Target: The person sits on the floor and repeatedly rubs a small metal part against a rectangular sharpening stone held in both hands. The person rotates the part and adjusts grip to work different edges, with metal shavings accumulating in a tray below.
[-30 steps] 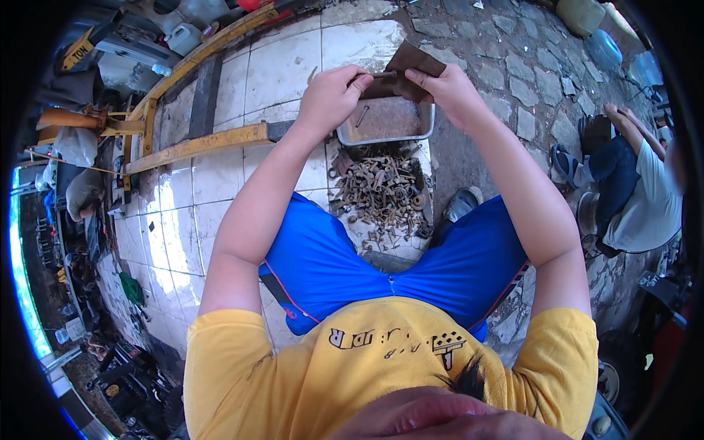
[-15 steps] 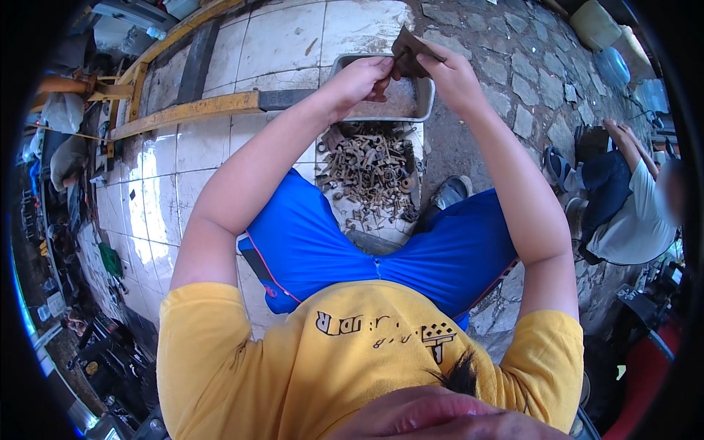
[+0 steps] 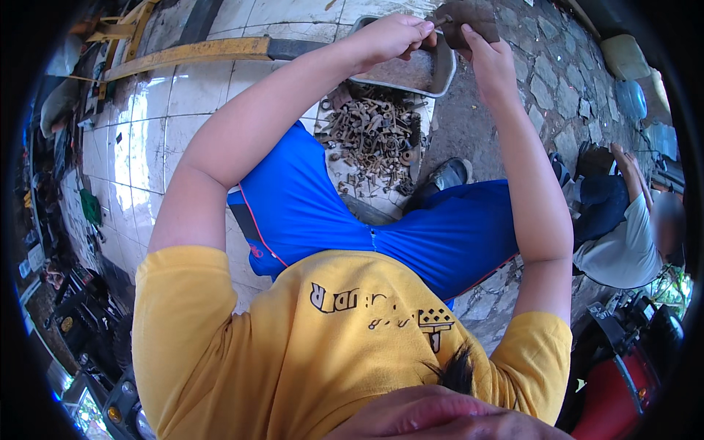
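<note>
Above white floor tiles (image 3: 180, 95) and grey stone paving (image 3: 546, 77), right hand (image 3: 491, 64) clamps a flat brown sheet (image 3: 473, 15), left hand (image 3: 396, 37) a thin rod (image 3: 440, 22).

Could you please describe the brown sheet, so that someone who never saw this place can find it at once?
Start at the heap of small metal parts on the white tiles, then go up the picture past the grey tray to the wearer's right hand. The brown sheet is in its grip: thin, flat and dark, unlike the lumpy heap and the walled tray.
</note>
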Demonstrator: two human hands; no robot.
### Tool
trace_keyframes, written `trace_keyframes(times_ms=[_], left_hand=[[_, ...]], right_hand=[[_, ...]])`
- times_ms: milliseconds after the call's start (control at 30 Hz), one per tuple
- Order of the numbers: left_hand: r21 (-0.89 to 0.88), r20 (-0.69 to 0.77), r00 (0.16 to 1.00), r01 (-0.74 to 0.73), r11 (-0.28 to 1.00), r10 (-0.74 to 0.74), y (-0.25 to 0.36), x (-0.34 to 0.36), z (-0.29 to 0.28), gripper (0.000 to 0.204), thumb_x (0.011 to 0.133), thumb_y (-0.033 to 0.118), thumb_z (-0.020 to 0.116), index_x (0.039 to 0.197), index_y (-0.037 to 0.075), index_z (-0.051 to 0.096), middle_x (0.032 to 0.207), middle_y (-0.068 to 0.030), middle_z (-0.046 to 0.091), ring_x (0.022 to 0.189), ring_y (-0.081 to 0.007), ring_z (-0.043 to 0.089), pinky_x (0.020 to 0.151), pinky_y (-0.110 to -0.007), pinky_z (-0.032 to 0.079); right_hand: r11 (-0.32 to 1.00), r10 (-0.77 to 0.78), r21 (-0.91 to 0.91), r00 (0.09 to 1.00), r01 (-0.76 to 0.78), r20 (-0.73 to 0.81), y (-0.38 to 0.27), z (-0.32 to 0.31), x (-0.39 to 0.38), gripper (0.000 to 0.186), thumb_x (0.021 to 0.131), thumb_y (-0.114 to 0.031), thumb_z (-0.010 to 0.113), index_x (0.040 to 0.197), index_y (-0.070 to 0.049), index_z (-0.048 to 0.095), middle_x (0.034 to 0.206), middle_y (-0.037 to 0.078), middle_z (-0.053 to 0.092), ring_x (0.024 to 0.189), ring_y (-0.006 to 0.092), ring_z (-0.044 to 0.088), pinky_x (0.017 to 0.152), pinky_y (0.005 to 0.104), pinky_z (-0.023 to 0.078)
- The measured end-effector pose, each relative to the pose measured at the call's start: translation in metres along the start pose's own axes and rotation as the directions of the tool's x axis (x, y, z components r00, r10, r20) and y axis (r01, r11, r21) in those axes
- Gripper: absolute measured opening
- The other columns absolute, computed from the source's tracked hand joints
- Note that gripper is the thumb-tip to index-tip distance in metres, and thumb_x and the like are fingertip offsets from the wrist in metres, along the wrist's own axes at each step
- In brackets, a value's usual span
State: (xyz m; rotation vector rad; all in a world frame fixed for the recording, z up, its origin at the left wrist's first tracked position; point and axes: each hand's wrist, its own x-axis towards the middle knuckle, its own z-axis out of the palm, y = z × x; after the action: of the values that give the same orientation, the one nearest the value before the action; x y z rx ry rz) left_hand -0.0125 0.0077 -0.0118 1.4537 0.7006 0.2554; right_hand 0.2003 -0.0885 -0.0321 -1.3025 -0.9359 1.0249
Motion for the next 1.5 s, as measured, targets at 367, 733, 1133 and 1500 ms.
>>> trace_keyframes(times_ms=[367,733,1133,1500], left_hand=[[0.022,-0.015,1.000,-0.012,1.000,0.012,0.001,0.005,-0.011,0.041,0.116,0.046,0.047,0.108,0.011,0.066,0.076,0.0087,0.042,0.077,-0.0085,0.048,0.089,-0.035,0.050],[-0.018,0.055,0.994,0.096,0.995,-0.095,0.003,0.005,0.005,0.038,0.117,0.040,0.046,0.106,0.009,0.064,0.072,0.0076,0.039,0.069,-0.0092,0.040,0.083,-0.032,0.048],[-0.015,0.051,0.996,0.070,0.997,-0.069,-0.008,0.011,-0.003,0.036,0.117,0.037,0.046,0.104,0.009,0.063,0.074,0.0072,0.040,0.070,-0.0086,0.041,0.075,-0.030,0.046],[-0.021,0.072,0.995,0.065,0.998,-0.063,-0.013,0.012,0.003,0.037,0.117,0.042,0.047,0.102,0.011,0.063,0.075,0.0082,0.042,0.070,-0.0083,0.039,0.073,-0.028,0.043]], right_hand=[[0.942,0.015,-0.334,1.000,-0.020,-0.018,-0.013,0.005,-0.002,0.035,0.109,-0.027,0.062,0.132,-0.003,0.073,0.114,0.010,0.079,0.105,0.0176,0.069,0.097,0.0371,0.052],[0.972,0.119,-0.207,0.992,-0.109,0.038,-0.002,0.010,-0.002,0.035,0.108,-0.024,0.059,0.127,0.002,0.071,0.107,0.016,0.078,0.097,0.0254,0.073,0.090,0.0401,0.055],[0.684,0.198,-0.714,0.980,-0.149,-0.015,-0.015,0.013,-0.004,0.029,0.106,-0.020,0.062,0.127,-0.003,0.073,0.098,0.016,0.076,0.089,0.0253,0.072,0.086,0.0376,0.055],[0.966,0.080,-0.247,0.996,-0.070,0.031,0.007,0.008,0.001,0.035,0.107,-0.018,0.062,0.137,-0.002,0.070,0.102,0.014,0.078,0.090,0.0201,0.073,0.084,0.0369,0.057]])
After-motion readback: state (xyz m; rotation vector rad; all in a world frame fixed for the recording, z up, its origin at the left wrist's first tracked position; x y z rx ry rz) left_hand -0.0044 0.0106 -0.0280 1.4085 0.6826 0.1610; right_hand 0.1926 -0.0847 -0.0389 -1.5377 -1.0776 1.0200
